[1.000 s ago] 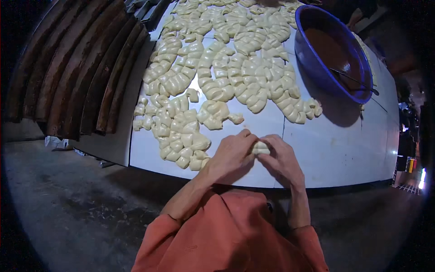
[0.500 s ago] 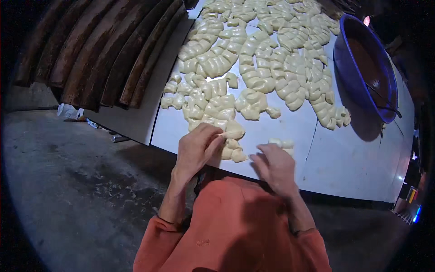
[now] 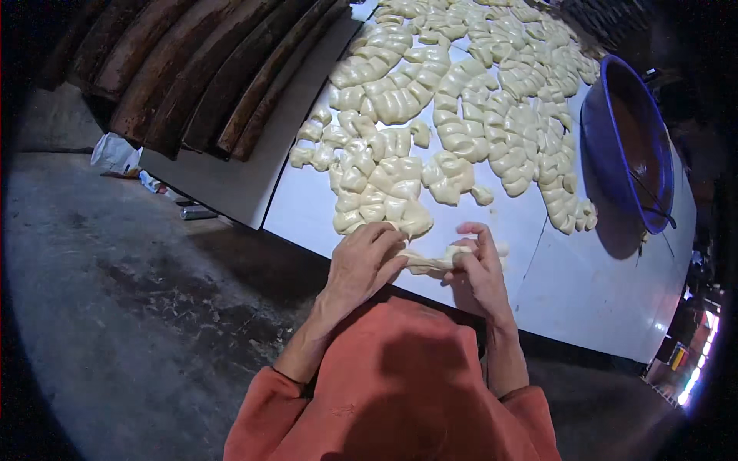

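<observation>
Left hand [image 3: 367, 260]: thumb and fingers pinching the left end of a pale dough strip [image 3: 428, 263].
Right hand [image 3: 480, 270]: pinching the strip's other end, one finger lifted clear.
Dough strip: drawn out between both hands, low over the surface [image 3: 588, 303], by its near edge.
Small dough piece [image 3: 502, 250]: just behind the right hand, partly hidden by it.
Dough pieces [image 3: 380, 184]: glossy, segmented, crowded from near the front left corner toward the far edge.
Blue basin [image 3: 607, 146]: toward the right edge, brown contents [image 3: 632, 131], dark thin-handled tool [image 3: 652, 207] leaning on its rim.
Curved brown lengths [image 3: 196, 73]: rowed up beyond the left edge.
</observation>
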### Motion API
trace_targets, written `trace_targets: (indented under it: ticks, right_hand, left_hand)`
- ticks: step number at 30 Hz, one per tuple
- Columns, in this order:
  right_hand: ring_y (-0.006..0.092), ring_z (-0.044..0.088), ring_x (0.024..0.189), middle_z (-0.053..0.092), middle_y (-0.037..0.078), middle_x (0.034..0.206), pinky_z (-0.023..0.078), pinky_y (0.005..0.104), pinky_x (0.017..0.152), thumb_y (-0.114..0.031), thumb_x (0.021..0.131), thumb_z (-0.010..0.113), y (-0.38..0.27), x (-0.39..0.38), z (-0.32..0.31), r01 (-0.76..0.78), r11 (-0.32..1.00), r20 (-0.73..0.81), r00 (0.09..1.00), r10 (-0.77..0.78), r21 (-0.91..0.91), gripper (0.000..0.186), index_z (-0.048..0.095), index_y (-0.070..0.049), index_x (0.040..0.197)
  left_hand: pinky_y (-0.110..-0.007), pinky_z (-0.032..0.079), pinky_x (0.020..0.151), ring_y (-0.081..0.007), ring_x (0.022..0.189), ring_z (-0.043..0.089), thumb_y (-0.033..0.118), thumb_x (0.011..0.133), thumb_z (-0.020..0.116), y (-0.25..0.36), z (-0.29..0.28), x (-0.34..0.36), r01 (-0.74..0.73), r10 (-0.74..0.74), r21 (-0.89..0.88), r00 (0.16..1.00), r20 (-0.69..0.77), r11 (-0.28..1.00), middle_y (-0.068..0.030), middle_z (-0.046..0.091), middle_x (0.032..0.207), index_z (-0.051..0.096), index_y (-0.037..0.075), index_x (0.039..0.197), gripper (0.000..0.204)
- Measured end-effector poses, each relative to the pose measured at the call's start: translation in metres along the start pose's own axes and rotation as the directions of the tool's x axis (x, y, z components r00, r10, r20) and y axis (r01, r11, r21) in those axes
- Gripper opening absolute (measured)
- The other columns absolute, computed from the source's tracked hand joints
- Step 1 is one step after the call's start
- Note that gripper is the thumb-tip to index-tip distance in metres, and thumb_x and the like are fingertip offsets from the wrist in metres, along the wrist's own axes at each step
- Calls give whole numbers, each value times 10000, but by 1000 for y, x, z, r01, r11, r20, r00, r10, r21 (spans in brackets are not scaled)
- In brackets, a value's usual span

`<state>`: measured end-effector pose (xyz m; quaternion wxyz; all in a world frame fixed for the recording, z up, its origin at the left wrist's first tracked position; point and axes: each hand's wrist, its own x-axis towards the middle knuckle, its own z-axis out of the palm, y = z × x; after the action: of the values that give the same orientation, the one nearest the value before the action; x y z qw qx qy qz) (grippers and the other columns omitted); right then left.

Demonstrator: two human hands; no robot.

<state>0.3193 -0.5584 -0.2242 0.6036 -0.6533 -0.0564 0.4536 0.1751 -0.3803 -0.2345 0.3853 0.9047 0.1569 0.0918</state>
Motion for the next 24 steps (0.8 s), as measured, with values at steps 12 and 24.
trace_targets:
  ticks: [12,24]
  right_hand:
    - [415,659,862,662,245,965,500,461,752,-255,885,654,-12,-8,7,168,711,155,984,-84,-682,365,541,-20,1141]
    - [115,560,799,592,32,851,468,280,656,-120,799,701,-18,-1,-9,-46,944,273,952,140,-326,147,608,-38,878]
  left_hand:
    - [-434,380,949,-303,1187,494,294,779,744,15,18,8,-165,160,73,985,70,984,-96,548,1242,537,80,1323,620]
    - [-476,347,981,-277,1260,452,263,786,742,9,38,-1,-198,204,232,979,-2,952,-60,530,1365,704,126,1058,307]
